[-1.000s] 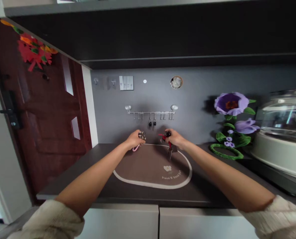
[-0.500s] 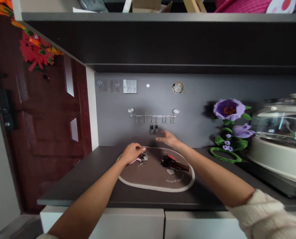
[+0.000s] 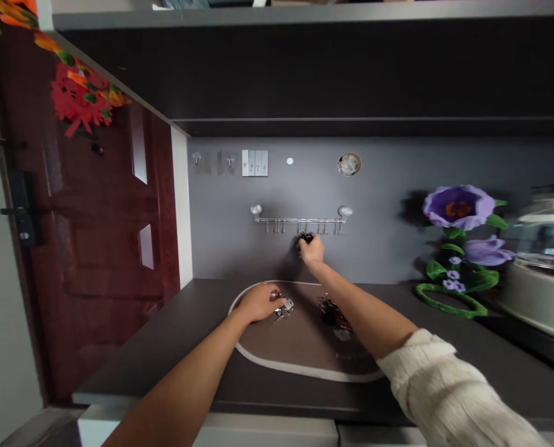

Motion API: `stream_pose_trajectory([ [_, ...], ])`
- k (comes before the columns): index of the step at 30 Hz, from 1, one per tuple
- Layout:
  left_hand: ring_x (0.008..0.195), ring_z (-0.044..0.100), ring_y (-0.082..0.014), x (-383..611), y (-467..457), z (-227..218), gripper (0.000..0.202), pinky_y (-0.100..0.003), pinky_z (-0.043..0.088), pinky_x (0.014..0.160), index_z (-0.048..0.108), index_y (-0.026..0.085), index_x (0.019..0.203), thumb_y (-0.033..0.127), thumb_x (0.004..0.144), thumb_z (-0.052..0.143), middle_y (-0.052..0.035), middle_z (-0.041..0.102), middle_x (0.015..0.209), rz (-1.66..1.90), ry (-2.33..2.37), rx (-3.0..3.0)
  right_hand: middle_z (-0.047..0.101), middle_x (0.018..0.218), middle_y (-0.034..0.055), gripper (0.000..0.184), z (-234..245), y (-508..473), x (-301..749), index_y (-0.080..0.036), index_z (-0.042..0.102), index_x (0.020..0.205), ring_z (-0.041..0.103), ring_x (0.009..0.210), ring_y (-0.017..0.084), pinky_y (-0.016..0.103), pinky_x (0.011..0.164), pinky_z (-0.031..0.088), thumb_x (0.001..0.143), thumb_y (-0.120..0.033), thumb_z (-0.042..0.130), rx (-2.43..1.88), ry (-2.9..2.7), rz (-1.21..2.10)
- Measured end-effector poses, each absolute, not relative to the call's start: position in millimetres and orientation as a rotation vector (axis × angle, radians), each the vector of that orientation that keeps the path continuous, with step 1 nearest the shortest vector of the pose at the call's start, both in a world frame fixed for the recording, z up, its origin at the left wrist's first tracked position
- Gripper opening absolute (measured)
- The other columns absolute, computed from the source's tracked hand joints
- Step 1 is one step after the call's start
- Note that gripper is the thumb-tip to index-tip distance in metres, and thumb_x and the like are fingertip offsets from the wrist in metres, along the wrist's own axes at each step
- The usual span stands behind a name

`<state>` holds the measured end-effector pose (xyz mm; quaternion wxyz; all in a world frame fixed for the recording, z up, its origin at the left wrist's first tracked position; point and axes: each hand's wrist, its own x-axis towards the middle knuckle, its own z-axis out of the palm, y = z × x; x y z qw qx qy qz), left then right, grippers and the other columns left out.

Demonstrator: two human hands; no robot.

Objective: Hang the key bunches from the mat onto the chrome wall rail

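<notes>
A metal hook rail (image 3: 300,220) is fixed to the grey wall by two round clear mounts. My right hand (image 3: 312,249) is closed around small black-headed keys (image 3: 306,238) just under its middle hooks; whether they still hang there I cannot tell. Lower left, my left hand (image 3: 260,302) rests on the brown mat (image 3: 300,347), thumb and fingers closed on a bunch of silver keys (image 3: 284,307). Another bunch of dark and red keys (image 3: 330,310) lies on the mat, partly hidden behind my right forearm.
Purple fabric flowers (image 3: 458,208) with a green base stand at the right, beside a white appliance (image 3: 538,292) with a clear top. A dark shelf (image 3: 305,74) overhangs the counter (image 3: 165,347). Left is a dark red door (image 3: 104,248).
My right hand has moved from below and right of the hanging keys onto them and closed. My left hand stays at the silver keys. The view has shifted slightly.
</notes>
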<state>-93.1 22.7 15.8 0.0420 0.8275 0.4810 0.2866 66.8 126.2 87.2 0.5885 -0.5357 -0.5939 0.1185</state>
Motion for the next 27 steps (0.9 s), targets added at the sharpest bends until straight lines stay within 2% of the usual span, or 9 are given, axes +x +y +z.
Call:
stream_pose_trajectory([
  [3,0.078,0.056,-0.0159,-92,20,19,0.029,-0.024,0.039,0.069,0.064,0.018,0.086,0.039,0.07,0.054,-0.0048,0.064,0.086,0.906,1.352,2.516,0.059,0.066,0.0042,0.017,95,115,70,-0.015,0.049,0.088,0.053,0.042,0.012,0.023,0.043,0.043,0.074,-0.025,0.045,-1.229,-1.298,0.341],
  [7,0.078,0.056,-0.0144,-92,21,20,0.028,-0.023,0.041,0.071,0.064,0.017,0.089,0.031,0.067,0.057,-0.0039,0.063,0.088,0.91,1.245,2.462,0.056,0.058,0.0015,0.007,108,108,72,-0.016,0.049,0.074,0.053,0.042,0.011,0.021,0.043,0.044,0.075,-0.022,0.046,-1.152,-1.293,0.347],
  [16,0.08,0.056,-0.0137,-95,26,18,0.026,-0.023,0.042,0.074,0.064,0.017,0.091,0.028,0.069,0.053,-0.0039,0.064,0.091,0.908,1.238,2.439,0.057,0.064,0.002,0.01,138,94,69,-0.016,0.048,0.069,0.05,0.045,0.007,0.019,0.044,0.043,0.078,-0.021,0.044,-0.965,-1.266,0.45],
  [23,0.073,0.056,-0.0139,-98,24,24,0.025,-0.024,0.04,0.069,0.066,0.017,0.084,0.029,0.074,0.046,-0.0042,0.065,0.081,0.94,1.353,2.48,0.054,0.05,0.0005,0.015,95,53,88,-0.015,0.054,0.061,0.045,0.044,0.008,0.02,0.045,0.035,0.071,-0.025,0.051,-1.222,-1.723,0.448],
  [27,0.073,0.055,-0.0145,-102,23,26,0.025,-0.025,0.04,0.069,0.066,0.015,0.079,0.027,0.075,0.044,-0.0057,0.064,0.081,1.033,1.439,2.461,0.062,0.063,0.0015,0.01,67,31,98,-0.016,0.063,0.068,0.053,0.058,0.012,0.022,0.056,0.038,0.062,-0.024,0.061,-1.296,-2.052,0.381],
])
